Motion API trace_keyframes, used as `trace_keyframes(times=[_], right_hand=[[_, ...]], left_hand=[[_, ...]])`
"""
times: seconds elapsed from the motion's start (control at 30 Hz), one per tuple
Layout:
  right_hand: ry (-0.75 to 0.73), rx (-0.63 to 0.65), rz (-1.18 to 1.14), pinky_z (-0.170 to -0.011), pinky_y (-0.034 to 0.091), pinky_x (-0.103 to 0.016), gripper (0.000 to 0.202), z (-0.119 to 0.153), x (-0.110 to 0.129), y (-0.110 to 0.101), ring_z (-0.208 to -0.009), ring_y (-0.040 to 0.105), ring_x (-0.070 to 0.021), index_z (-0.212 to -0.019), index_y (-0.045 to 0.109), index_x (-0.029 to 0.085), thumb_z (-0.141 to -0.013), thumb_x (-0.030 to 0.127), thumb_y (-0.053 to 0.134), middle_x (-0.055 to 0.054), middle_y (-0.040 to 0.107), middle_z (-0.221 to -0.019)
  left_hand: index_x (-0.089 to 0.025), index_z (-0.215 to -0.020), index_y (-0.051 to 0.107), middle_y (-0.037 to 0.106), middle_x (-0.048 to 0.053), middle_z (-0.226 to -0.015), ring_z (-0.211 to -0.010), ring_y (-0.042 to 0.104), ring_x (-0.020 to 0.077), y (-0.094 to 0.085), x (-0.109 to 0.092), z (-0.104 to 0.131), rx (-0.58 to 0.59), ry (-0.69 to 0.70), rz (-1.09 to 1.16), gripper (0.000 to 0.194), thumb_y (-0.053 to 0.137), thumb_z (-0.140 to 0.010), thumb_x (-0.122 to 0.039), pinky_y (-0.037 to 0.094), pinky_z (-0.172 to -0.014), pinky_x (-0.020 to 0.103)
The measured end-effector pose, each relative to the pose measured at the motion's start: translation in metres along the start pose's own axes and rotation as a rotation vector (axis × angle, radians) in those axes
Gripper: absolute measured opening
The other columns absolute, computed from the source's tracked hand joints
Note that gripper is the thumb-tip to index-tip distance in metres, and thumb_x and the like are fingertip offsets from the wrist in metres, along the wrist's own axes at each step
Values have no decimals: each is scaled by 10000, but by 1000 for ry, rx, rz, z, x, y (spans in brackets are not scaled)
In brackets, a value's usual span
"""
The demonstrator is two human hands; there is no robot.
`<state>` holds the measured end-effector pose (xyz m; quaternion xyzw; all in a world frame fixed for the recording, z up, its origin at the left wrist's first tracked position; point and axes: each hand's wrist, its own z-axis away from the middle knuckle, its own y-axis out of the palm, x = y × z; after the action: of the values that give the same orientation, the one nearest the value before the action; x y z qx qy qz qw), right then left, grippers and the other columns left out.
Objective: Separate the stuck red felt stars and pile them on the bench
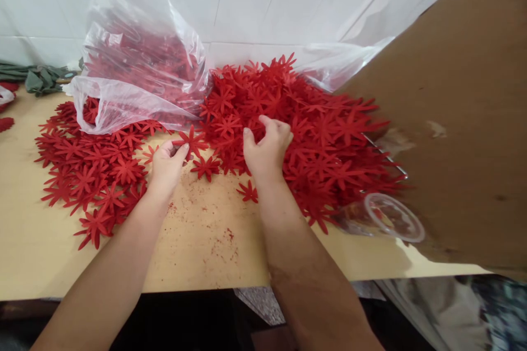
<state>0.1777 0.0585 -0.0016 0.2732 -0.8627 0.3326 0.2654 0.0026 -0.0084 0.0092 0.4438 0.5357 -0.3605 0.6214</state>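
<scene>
Between the thumb and fingers of my left hand is a red flower-shaped piece with narrow petals. My right hand is over the near left side of a large heap of red flower pieces, thumb and fingers apart, nothing visible between them. A lower spread of red flower pieces lies left of my left hand. Two single pieces rest on the table between my hands, one near the held flower and another beside my right wrist.
A clear plastic bag full of red pieces stands against the tiled wall. At the right are a clear plastic cup on its side and a large brown board. Green material lies at the far left. Red crumbs dot the table.
</scene>
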Motion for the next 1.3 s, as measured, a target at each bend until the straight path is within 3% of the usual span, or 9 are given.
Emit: trace_keyframes(times=[0.1,0.27,0.37,0.57,0.7,0.8,1.03,1.17,1.3], right_hand=[[-65,22,-58,-968,303,-514,340,7,21,-7,-1094,423,-278,-991,575,155,-709,345,590,-143,515,-1074],[-29,562,-525,-805,464,-379,273,33,59,-1,-880,568,-190,-959,550,186,-740,350,562,-85,605,-934],[62,719,-678,-764,476,-328,182,40,62,7,-802,594,-155,-874,534,182,-703,233,567,-50,629,-868],[152,597,-573,-593,420,-263,59,31,49,7,-591,515,-107,-720,518,174,-727,231,527,8,554,-650],[98,463,-410,-479,283,-233,208,25,50,-1,-467,341,-66,-592,428,188,-758,263,528,58,395,-501],[92,453,-375,-454,217,-237,341,25,54,-5,-450,268,-57,-515,343,194,-779,313,523,68,301,-459],[83,543,-492,-482,244,-240,356,35,57,3,-490,290,-64,-543,356,191,-809,393,477,59,323,-506],[121,500,-553,-504,288,-233,276,39,56,9,-510,329,-72,-606,385,196,-818,356,460,56,365,-543],[112,460,-542,-536,341,-237,240,41,57,8,-541,391,-88,-650,417,202,-820,367,457,43,410,-584]], left_hand=[[-157,-773,588,615,-18,-668,-558,501,54,2,2,0,22,17,-2,73,556,-708,-165,401,-552,191],[-130,-855,603,663,13,-764,-627,558,65,3,3,-1,189,-7,13,203,515,-684,-65,445,-665,224],[-122,-899,598,672,26,-824,-688,587,74,5,3,1,242,23,-12,271,486,-673,-23,461,-762,255],[-170,-1030,559,657,33,-831,-761,608,121,5,15,4,260,114,-151,326,538,-712,-101,479,-766,283],[-184,-1164,469,615,11,-772,-698,587,106,3,17,1,135,87,-194,434,537,-740,-117,473,-702,264],[-155,-1100,513,595,12,-798,-666,562,84,3,9,2,150,39,-163,345,537,-756,-144,458,-670,246],[-146,-920,610,637,37,-865,-757,569,106,5,-2,10,339,-15,22,252,598,-728,-309,455,-688,237],[-143,-942,578,642,29,-850,-773,576,112,8,7,7,295,20,-1,342,683,-622,-198,456,-746,258],[-127,-826,579,637,23,-797,-730,570,99,10,11,2,238,55,-27,171,612,-659,-119,450,-749,259]])
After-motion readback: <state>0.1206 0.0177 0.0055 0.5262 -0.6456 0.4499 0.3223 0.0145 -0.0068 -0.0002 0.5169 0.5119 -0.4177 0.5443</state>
